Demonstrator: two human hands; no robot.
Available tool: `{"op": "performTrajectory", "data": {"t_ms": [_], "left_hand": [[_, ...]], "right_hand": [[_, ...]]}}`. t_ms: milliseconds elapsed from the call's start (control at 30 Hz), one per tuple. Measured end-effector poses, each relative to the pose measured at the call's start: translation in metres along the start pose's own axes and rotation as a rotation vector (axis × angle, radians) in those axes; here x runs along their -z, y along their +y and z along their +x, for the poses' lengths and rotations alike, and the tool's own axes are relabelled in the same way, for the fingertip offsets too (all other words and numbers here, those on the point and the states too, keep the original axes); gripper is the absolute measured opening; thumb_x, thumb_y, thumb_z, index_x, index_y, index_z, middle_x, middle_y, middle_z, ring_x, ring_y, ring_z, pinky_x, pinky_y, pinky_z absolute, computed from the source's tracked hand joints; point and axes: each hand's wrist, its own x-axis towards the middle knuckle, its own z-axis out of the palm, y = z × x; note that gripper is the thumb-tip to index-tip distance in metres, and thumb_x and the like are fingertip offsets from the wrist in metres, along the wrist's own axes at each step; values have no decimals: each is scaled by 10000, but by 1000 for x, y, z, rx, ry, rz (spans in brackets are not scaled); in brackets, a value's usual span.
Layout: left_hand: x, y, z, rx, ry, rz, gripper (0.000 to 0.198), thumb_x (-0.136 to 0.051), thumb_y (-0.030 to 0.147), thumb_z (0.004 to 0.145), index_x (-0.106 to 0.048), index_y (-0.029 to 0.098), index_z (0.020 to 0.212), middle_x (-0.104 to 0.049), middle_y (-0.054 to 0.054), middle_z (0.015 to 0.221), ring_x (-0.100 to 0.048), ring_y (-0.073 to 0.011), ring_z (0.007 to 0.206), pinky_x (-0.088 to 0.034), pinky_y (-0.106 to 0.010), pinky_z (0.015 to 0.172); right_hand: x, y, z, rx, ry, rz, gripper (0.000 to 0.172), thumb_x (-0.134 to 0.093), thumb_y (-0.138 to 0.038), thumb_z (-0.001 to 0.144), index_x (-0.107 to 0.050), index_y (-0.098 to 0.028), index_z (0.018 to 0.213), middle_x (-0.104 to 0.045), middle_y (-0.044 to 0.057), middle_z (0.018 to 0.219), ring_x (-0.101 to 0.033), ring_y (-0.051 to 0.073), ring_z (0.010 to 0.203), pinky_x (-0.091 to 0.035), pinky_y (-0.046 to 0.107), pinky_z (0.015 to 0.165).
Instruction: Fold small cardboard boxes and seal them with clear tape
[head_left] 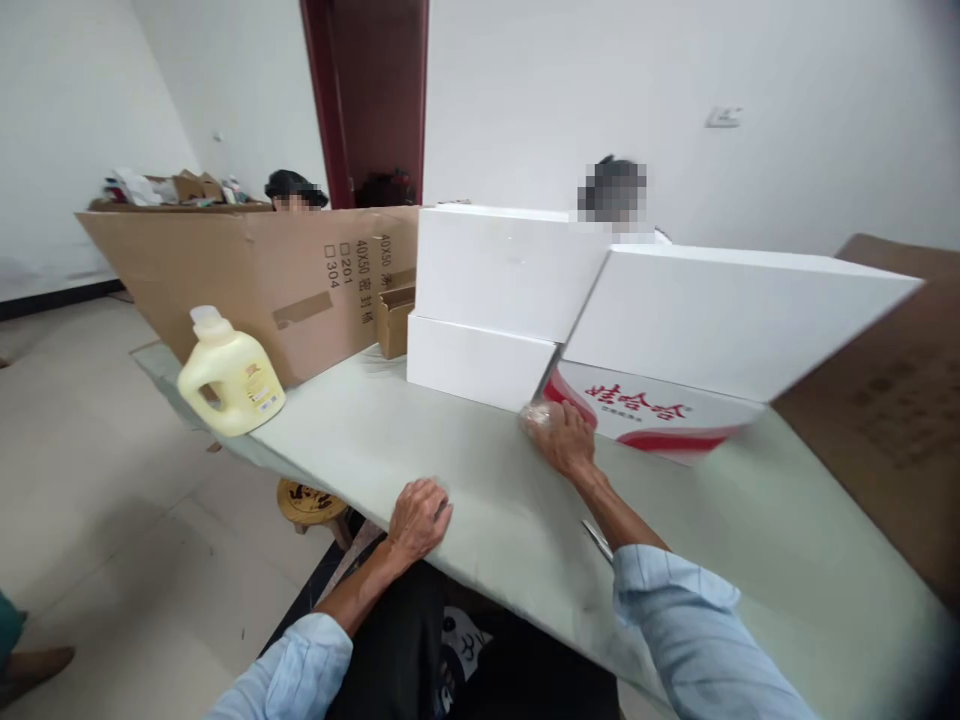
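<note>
My right hand [568,442] reaches to the foot of the stacked boxes, fingers closed on a crumpled-looking clear plastic thing [535,414]; its exact kind is blurred. Just behind it stand a white box [480,362] and a white box with red print [645,410], a narrow gap between them. Two more white boxes, a left upper one [502,275] and a right upper one [720,320], sit on top. Curled into a loose fist, my left hand [420,516] rests at the near table edge, with nothing visible in it. A thin metallic item [598,541] lies beside my right forearm.
A pale yellow jug [236,380] stands at the table's left edge before a large cardboard box [300,300]. A small brown box [395,322] is beside the white stack. Another cardboard box [892,420] bounds the right. Two people are partly visible behind the boxes. A stool [311,503] stands below.
</note>
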Motion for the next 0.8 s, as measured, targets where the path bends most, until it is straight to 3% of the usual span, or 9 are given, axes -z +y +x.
{"op": "performTrajectory", "data": {"t_ms": [133,267,400,467,533,633,800], "left_hand": [[-3,1,0,22,-29,-4,70,-651,230,984,-656,223,915,-693,-59,932,-615,-243,938,-463,-399,877],[-3,1,1,38,-64,-19,87,-650,255,989,-652,217,910,-687,-78,946,-608,-260,966,-465,-421,891],[-3,1,5,54,-71,-99,104,-690,298,970,-677,214,910,-700,-91,963,-623,-265,984,-476,-420,912],[-3,-1,8,90,-83,-181,117,-712,320,959,-699,209,925,-717,-99,984,-639,-267,1004,-482,-419,934],[-1,-2,11,127,-91,-248,128,-726,332,954,-718,205,940,-734,-97,984,-656,-263,1008,-486,-412,953],[1,-5,15,150,-96,-291,120,-725,324,951,-734,204,940,-749,-75,944,-678,-239,969,-497,-379,940],[8,-9,20,164,-128,-333,80,-717,275,922,-758,207,908,-765,-44,896,-696,-206,905,-523,-328,899]], "right_hand": [[-36,-6,15,5,73,12,653,-400,-460,1070,-433,-18,1549,-470,353,1588,-467,442,1443,-424,595,1149],[-55,0,8,103,194,7,706,-353,-474,1078,-427,38,1559,-455,358,1597,-435,462,1469,-365,591,1223],[-46,11,19,41,64,75,785,-374,-531,1036,-418,40,1573,-428,365,1623,-417,482,1507,-388,638,1207],[-32,16,23,-2,-20,112,830,-364,-576,1018,-384,6,1609,-389,342,1664,-398,474,1536,-407,661,1190],[-15,19,19,8,-11,127,841,-341,-609,1010,-371,-37,1626,-367,308,1692,-391,455,1551,-417,657,1186],[8,19,-17,140,136,104,775,-350,-612,1009,-449,-95,1579,-415,276,1669,-444,444,1513,-453,633,1163],[24,41,-133,277,213,72,542,-453,-572,963,-664,-238,1334,-687,216,1327,-654,441,1206,-583,622,937]]}}
